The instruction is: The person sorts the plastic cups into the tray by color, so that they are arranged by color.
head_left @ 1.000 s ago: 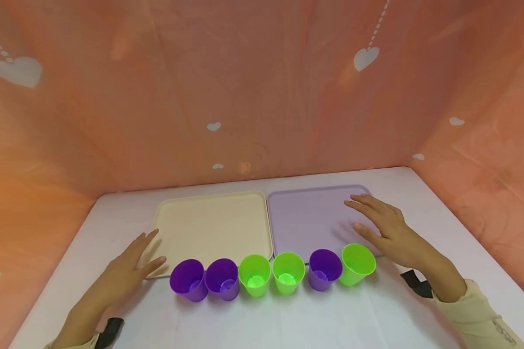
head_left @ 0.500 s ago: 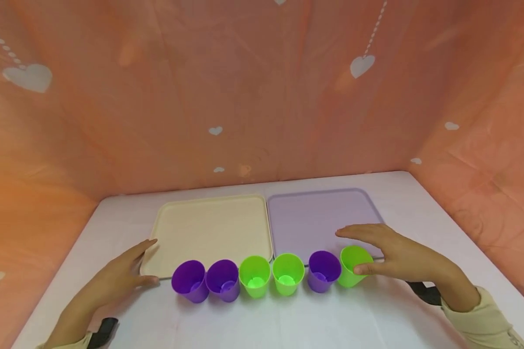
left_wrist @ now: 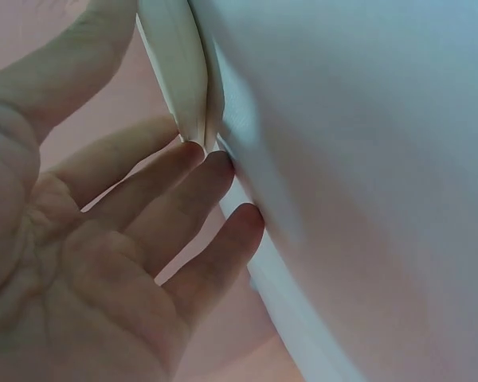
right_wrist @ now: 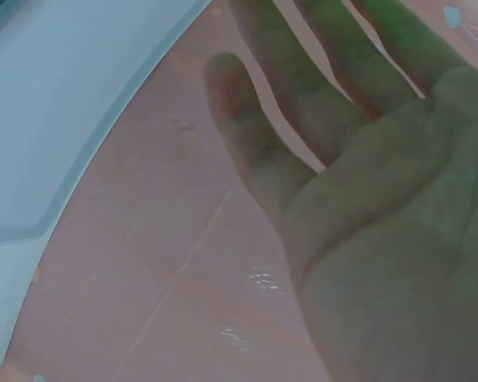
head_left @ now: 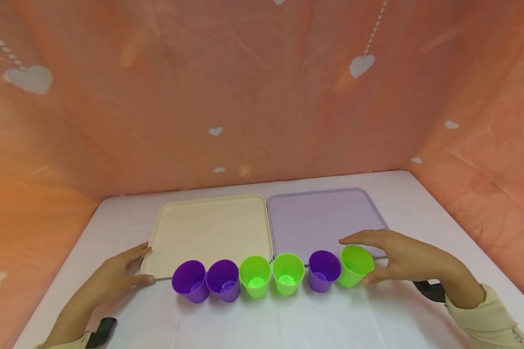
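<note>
In the head view the right hand (head_left: 401,254) is at the rightmost green cup (head_left: 348,278), its thumb by the near side and its straight fingers over the far rim. The right wrist view shows that palm (right_wrist: 382,231) with extended fingers. At the left edge of the cream tray (head_left: 209,228) is the left hand (head_left: 109,281), thumb and fingers apart and holding nothing. Beside the green cup stands a purple cup (head_left: 320,286). Two more green cups (head_left: 256,289) (head_left: 286,288) and two purple cups (head_left: 194,293) (head_left: 228,293) continue the row leftward, all upright.
A lilac tray (head_left: 319,213) adjoins the cream one, and the cups stand along the near edges of both. White cloth (head_left: 279,325) covers the table. An orange curtain (head_left: 253,87) with pale hearts rises behind it and at both sides.
The right hand has come down from above the lilac tray to the rightmost green cup. Slightly lower and further left than before, the left hand stays by the cream tray. The cups stay in their row.
</note>
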Demonstrator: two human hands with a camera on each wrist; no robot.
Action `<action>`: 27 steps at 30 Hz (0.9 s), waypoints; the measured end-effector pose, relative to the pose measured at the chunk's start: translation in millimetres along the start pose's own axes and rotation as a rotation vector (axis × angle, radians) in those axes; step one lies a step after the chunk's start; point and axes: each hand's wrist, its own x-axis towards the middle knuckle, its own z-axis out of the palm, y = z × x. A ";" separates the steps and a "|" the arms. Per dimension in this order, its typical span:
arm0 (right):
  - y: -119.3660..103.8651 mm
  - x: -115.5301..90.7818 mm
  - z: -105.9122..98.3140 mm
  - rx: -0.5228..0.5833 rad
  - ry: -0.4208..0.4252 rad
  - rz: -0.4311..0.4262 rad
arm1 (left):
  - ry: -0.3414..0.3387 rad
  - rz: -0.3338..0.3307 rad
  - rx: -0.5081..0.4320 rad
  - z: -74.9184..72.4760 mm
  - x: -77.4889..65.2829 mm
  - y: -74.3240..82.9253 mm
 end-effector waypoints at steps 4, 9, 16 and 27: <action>1.3 0.5 -1.0 0.015 -0.003 -0.024 | 0.009 -0.010 -0.001 0.3 -0.6 0.8; 2.7 1.6 0.3 0.011 0.000 -0.078 | 0.012 -0.021 0.010 1.4 -1.0 1.3; 4.8 2.2 3.9 0.034 -0.008 -0.043 | 0.026 -0.035 0.074 -0.3 1.6 1.8; 5.7 4.1 -0.3 0.030 0.051 -0.004 | 0.003 -0.091 0.089 -1.2 1.1 5.5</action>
